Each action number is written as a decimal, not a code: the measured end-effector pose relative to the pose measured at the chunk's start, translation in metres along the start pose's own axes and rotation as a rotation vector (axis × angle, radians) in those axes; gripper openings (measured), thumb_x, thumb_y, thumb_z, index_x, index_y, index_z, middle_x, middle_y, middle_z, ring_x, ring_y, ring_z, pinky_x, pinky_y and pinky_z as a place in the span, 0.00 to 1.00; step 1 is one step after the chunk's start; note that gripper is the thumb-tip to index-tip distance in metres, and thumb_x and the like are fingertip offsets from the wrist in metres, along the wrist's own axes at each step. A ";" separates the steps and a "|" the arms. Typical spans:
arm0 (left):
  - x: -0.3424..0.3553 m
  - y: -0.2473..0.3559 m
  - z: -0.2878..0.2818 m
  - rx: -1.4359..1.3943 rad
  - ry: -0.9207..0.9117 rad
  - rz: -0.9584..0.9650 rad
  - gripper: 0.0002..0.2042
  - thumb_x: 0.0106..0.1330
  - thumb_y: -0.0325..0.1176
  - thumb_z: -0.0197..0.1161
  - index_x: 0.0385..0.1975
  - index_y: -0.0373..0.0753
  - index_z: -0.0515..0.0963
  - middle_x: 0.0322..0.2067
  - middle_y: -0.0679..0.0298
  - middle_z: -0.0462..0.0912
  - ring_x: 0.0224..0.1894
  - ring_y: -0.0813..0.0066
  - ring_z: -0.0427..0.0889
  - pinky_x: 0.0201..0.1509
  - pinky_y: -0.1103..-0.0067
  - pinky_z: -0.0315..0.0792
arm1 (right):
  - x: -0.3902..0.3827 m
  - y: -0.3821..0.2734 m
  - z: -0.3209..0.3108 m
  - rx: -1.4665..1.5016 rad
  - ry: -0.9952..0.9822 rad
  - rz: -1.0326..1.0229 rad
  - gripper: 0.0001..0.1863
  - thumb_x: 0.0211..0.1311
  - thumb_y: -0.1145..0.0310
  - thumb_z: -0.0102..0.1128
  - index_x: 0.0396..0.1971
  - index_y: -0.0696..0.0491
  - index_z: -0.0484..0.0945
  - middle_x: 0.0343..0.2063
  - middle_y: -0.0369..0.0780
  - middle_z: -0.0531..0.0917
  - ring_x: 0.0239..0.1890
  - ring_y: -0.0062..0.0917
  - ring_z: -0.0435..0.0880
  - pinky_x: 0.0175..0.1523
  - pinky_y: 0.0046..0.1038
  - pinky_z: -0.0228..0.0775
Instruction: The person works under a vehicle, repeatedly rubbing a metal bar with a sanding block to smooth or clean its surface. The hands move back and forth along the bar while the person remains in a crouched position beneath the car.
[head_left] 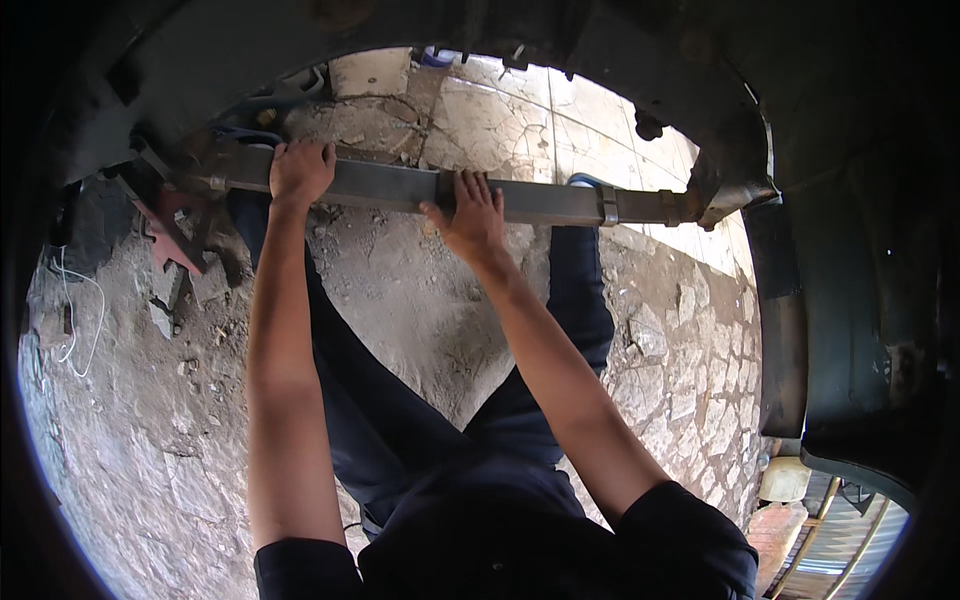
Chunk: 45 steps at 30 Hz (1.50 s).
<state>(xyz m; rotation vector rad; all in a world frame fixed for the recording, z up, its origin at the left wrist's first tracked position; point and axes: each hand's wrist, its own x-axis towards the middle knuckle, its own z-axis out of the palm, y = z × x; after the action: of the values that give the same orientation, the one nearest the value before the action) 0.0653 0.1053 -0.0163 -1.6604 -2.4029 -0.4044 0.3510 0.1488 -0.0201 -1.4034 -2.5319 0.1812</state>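
Observation:
A long grey metal bar (378,184) runs crosswise in front of me, under a dark vehicle body. My left hand (302,172) is closed over its left part, fingers bent across the far edge. Right of the middle, my right hand (474,218) lies on the bar with the fingers stretched across it and the thumb apart. A dark band crosses the bar beneath the right fingers. Toward the bar's right end sits a metal collar (608,206), and beyond it a rusty bracket (722,190).
Dark body panels (860,280) arch overhead and down the right side. A red metal stand (172,228) is at the left, near broken stone blocks (165,300) and a white cable (100,310). My legs (580,300) straddle dusty, rocky ground. A yellowish container (785,480) stands lower right.

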 end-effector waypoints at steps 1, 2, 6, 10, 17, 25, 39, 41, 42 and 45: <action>-0.002 0.002 -0.003 0.003 -0.033 -0.012 0.17 0.72 0.45 0.47 0.38 0.40 0.81 0.40 0.58 0.82 0.50 0.60 0.77 0.62 0.64 0.63 | -0.001 -0.006 0.001 0.004 0.002 -0.039 0.45 0.63 0.36 0.47 0.68 0.59 0.58 0.70 0.46 0.57 0.74 0.35 0.48 0.76 0.45 0.37; -0.003 0.003 -0.006 0.006 -0.066 -0.023 0.17 0.72 0.44 0.47 0.39 0.40 0.80 0.41 0.58 0.82 0.51 0.60 0.76 0.62 0.64 0.63 | -0.003 -0.010 0.001 -0.006 -0.013 -0.080 0.45 0.63 0.37 0.49 0.67 0.59 0.58 0.70 0.46 0.58 0.74 0.35 0.49 0.76 0.44 0.38; -0.003 0.001 -0.005 0.006 -0.061 -0.016 0.17 0.72 0.44 0.47 0.39 0.41 0.80 0.41 0.59 0.81 0.50 0.60 0.76 0.62 0.64 0.62 | -0.030 -0.012 0.000 -0.059 -0.007 -0.210 0.42 0.63 0.41 0.54 0.67 0.57 0.60 0.69 0.45 0.61 0.73 0.35 0.53 0.75 0.45 0.42; -0.003 0.001 0.000 -0.001 -0.034 -0.002 0.16 0.73 0.44 0.47 0.37 0.41 0.80 0.39 0.59 0.81 0.49 0.60 0.76 0.62 0.63 0.62 | -0.055 0.019 -0.009 -0.104 0.051 -0.165 0.41 0.63 0.41 0.54 0.66 0.57 0.61 0.68 0.44 0.62 0.72 0.35 0.56 0.74 0.47 0.43; -0.003 0.002 0.003 -0.032 -0.024 0.002 0.16 0.73 0.44 0.47 0.37 0.42 0.80 0.39 0.59 0.81 0.49 0.61 0.76 0.63 0.63 0.62 | -0.013 0.018 -0.021 -0.065 0.025 -0.001 0.44 0.62 0.36 0.52 0.66 0.56 0.62 0.68 0.45 0.64 0.73 0.34 0.55 0.75 0.46 0.40; 0.001 -0.001 -0.004 -0.016 -0.045 0.012 0.17 0.73 0.44 0.47 0.38 0.40 0.81 0.41 0.58 0.81 0.49 0.60 0.77 0.62 0.63 0.62 | -0.018 -0.028 0.004 -0.073 -0.045 -0.197 0.44 0.62 0.37 0.52 0.68 0.55 0.59 0.69 0.44 0.59 0.73 0.34 0.53 0.75 0.45 0.40; -0.002 0.001 -0.007 -0.027 -0.082 -0.016 0.17 0.72 0.45 0.48 0.42 0.42 0.80 0.43 0.60 0.82 0.53 0.62 0.75 0.64 0.65 0.60 | -0.025 0.038 -0.013 -0.076 0.065 -0.054 0.45 0.63 0.37 0.51 0.67 0.58 0.60 0.69 0.46 0.60 0.74 0.35 0.51 0.75 0.47 0.39; -0.002 0.000 -0.006 -0.034 -0.094 -0.023 0.17 0.72 0.45 0.48 0.42 0.42 0.80 0.43 0.59 0.82 0.53 0.62 0.75 0.64 0.65 0.60 | -0.010 0.026 -0.006 -0.065 0.041 -0.048 0.45 0.62 0.36 0.51 0.67 0.58 0.60 0.69 0.46 0.60 0.74 0.35 0.51 0.75 0.47 0.39; -0.001 0.001 -0.004 -0.034 -0.088 -0.013 0.17 0.72 0.45 0.48 0.42 0.42 0.80 0.43 0.59 0.82 0.53 0.62 0.76 0.64 0.65 0.60 | -0.007 0.022 -0.003 -0.063 0.028 -0.042 0.45 0.62 0.36 0.50 0.67 0.59 0.60 0.69 0.46 0.60 0.74 0.35 0.51 0.75 0.47 0.39; -0.002 -0.001 -0.004 -0.012 -0.059 0.004 0.17 0.72 0.45 0.47 0.42 0.42 0.80 0.42 0.59 0.82 0.53 0.62 0.76 0.64 0.65 0.61 | -0.004 0.005 -0.002 -0.032 -0.025 -0.116 0.45 0.62 0.36 0.51 0.67 0.58 0.60 0.69 0.45 0.59 0.74 0.34 0.51 0.75 0.47 0.38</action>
<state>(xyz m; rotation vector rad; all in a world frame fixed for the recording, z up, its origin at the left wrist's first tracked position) 0.0649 0.1022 -0.0129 -1.7046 -2.4438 -0.3747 0.3579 0.1477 -0.0201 -1.2688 -2.6385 0.1394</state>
